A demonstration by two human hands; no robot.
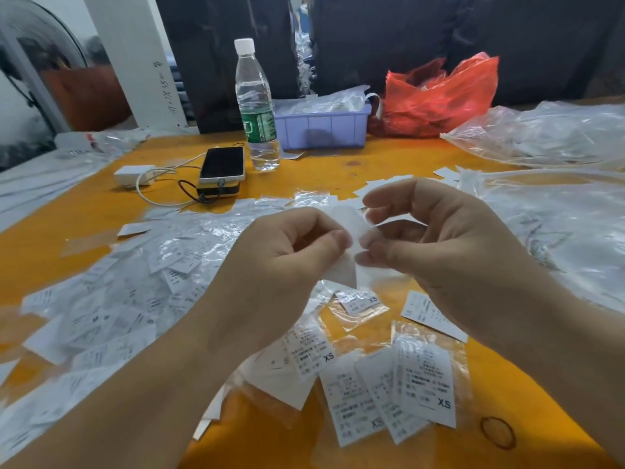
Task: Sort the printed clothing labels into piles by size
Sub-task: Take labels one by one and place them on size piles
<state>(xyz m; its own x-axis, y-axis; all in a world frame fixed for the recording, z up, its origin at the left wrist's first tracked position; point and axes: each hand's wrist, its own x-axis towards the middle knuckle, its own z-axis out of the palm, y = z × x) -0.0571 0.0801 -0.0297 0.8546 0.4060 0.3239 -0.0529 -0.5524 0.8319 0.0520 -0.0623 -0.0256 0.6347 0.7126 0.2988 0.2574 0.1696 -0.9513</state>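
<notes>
White label at frame ctr, pinched between left hand and right hand fingertips, above the bench. XS labels (some bagged) lie lower right; loose pile left.

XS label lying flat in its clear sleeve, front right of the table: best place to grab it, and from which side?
Judging by its pose, take the XS label at its near short edge, by the XS print, coming from above and the person's side. It lies flat on the orange table, so a fingertip would likely have to lift that edge before pinching. The neighbouring label overlaps its left side; the right side is freer.
</notes>
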